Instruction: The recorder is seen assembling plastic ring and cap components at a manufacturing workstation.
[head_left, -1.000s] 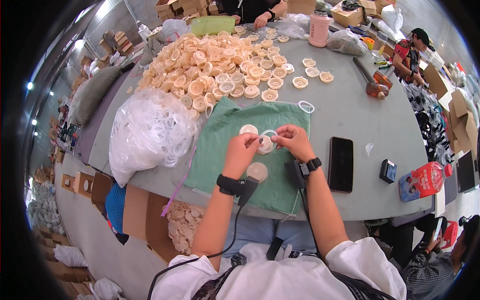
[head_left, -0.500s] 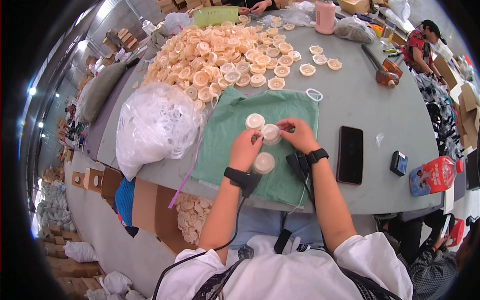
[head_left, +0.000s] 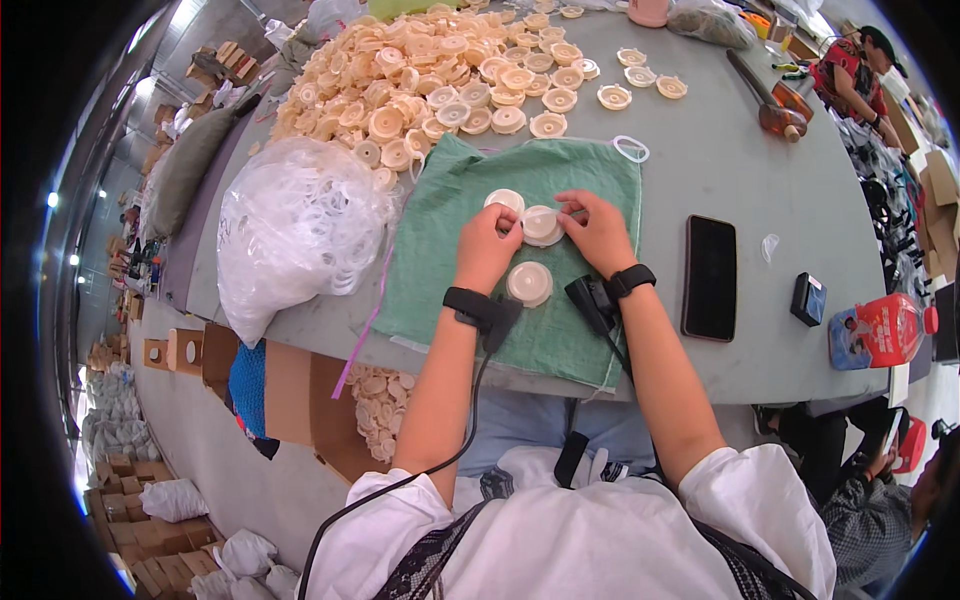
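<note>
A green cloth (head_left: 440, 270) lies on the table before me with three round cream plastic caps on it. Between my hands is the middle plastic cap (head_left: 541, 228). The bent fingertips of my left hand (head_left: 488, 245) pinch at its left rim. From the right, the thumb and forefinger of my right hand (head_left: 600, 232) close on its opposite edge. Whether a thin ring is also between the fingertips is too small to tell. Another cap (head_left: 505, 202) sits just beyond the left fingers, partly covered by them. The nearest cap (head_left: 529, 284) lies untouched below.
A big heap of cream caps (head_left: 400, 75) covers the far left. A clear bag of thin rings (head_left: 300, 235) stands left of the cloth. To the right are a phone (head_left: 709, 278), a small dark box (head_left: 808, 299), a red-and-blue jug (head_left: 880, 332) and a mallet (head_left: 780, 118).
The view has tilted, so the table's things sit higher in the picture. Both hands stay at the middle cap; my left fingers are more tightly curled.
</note>
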